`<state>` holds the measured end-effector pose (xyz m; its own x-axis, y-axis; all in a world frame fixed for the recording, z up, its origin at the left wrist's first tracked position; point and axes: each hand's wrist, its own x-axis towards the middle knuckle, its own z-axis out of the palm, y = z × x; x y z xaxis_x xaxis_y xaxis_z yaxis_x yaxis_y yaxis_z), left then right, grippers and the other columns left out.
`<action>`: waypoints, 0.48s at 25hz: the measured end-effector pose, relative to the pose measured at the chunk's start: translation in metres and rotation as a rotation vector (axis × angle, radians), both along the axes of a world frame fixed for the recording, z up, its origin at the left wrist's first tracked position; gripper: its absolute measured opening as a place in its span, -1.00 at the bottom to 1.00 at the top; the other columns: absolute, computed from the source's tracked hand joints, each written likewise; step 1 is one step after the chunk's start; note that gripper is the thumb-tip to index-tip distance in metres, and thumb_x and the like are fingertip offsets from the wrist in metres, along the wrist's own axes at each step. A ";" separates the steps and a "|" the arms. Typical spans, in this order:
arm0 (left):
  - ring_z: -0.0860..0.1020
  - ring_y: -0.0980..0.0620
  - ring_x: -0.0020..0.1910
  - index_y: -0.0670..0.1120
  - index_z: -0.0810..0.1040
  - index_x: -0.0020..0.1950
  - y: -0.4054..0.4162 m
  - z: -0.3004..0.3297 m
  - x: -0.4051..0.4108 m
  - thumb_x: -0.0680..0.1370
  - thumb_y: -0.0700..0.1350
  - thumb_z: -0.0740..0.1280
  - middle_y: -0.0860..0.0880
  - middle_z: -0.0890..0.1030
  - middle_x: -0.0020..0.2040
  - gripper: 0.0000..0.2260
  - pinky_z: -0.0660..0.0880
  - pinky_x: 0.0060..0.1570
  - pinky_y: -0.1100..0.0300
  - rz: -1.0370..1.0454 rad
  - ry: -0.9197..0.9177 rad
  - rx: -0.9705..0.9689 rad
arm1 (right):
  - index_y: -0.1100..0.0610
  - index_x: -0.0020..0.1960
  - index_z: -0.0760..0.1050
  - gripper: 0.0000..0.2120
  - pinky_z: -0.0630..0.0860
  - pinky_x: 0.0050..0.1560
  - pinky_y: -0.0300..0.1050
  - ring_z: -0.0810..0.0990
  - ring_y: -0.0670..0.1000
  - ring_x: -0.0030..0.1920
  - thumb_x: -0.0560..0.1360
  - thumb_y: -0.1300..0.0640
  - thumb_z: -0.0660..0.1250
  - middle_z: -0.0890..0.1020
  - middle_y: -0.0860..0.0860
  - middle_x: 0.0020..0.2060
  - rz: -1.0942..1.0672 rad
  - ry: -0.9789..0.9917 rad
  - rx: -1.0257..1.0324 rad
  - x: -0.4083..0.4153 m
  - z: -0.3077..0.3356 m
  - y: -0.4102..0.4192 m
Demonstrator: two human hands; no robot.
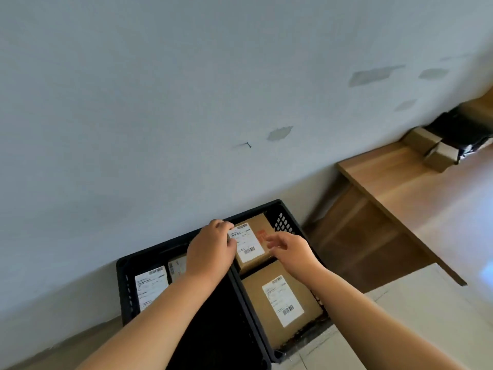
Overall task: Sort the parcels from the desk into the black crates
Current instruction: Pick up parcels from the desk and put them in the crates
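Observation:
Two black crates stand side by side on the floor against the wall. In the right crate (282, 222) a brown parcel with a white label (253, 241) lies at the far end, and a second labelled parcel (280, 300) lies nearer me. My left hand (210, 247) grips the far parcel's left edge with curled fingers. Just off that parcel's right side hovers my right hand (289, 248), fingers loosely bent and holding nothing. The left crate (122, 284) holds a labelled parcel (150, 287) and another (177, 265) partly hidden behind my left forearm.
A wooden desk (394, 188) stands to the right against the wall, with small cardboard boxes (437, 153) and a dark object (464, 129) at its far end. The floor is light tile (426, 297).

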<state>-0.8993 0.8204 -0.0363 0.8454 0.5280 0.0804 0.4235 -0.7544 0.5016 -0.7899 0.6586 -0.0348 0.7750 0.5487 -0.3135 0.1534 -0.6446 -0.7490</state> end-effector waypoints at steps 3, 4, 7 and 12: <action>0.53 0.16 0.02 0.03 0.49 0.26 -0.064 0.030 0.030 0.57 -0.07 0.20 0.12 0.52 0.21 -0.72 0.35 -0.17 0.28 -0.058 -0.073 -0.011 | -0.07 0.08 0.55 -0.73 0.42 -0.15 -0.43 0.57 -0.21 -0.04 0.53 0.25 0.26 0.62 -0.17 -0.07 -0.066 -0.070 0.053 0.020 0.029 -0.068; 0.53 0.17 -0.02 0.03 0.50 0.26 -0.085 0.038 0.039 0.57 -0.06 0.20 0.12 0.52 0.20 -0.73 0.35 -0.18 0.27 -0.071 -0.095 -0.018 | -0.05 0.11 0.56 -0.73 0.43 -0.15 -0.43 0.58 -0.20 -0.03 0.53 0.25 0.26 0.63 -0.16 -0.06 -0.077 -0.085 0.062 0.026 0.038 -0.092; 0.53 0.15 -0.03 0.04 0.51 0.24 -0.165 0.065 0.069 0.56 -0.05 0.21 0.11 0.54 0.16 -0.74 0.40 -0.17 0.23 -0.130 -0.146 -0.027 | 0.00 0.13 0.57 -0.73 0.54 -0.04 -0.30 0.60 -0.16 -0.03 0.53 0.26 0.25 0.64 -0.14 -0.06 -0.115 -0.124 0.086 0.044 0.069 -0.183; 0.54 0.14 0.00 0.04 0.49 0.24 -0.332 0.103 0.132 0.57 -0.02 0.21 0.11 0.51 0.21 -0.74 0.37 -0.15 0.25 -0.279 -0.211 -0.015 | -0.02 0.06 0.58 -0.78 0.61 -0.07 -0.24 0.62 -0.16 -0.11 0.53 0.26 0.30 0.64 -0.13 -0.12 -0.237 -0.236 0.130 0.082 0.116 -0.361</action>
